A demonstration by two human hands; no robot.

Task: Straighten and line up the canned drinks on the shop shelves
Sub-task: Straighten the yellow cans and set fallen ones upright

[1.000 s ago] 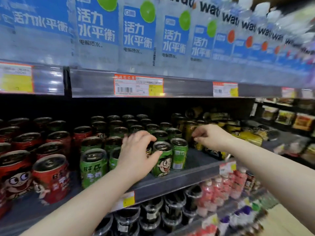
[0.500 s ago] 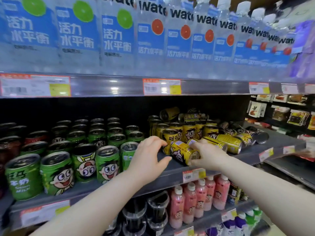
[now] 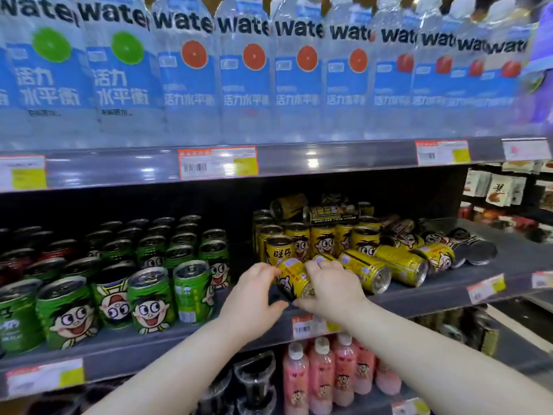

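Yellow can point(image 3: 294, 281) tipped sideways, left hand point(image 3: 254, 292), right hand point(image 3: 335, 292) gripping.

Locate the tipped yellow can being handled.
Head view, centre: tipped yellow can lies near the shelf's front edge, held between left hand and right hand, right of the green cans.

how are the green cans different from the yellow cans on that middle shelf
Colour: the green cans are green, the yellow cans yellow. Pose: the green cans stand upright in rows; many yellow cans lie on their sides. Handling: the left hand and right hand grip one tipped yellow can; no green can is touched. Both bear the same cartoon face.
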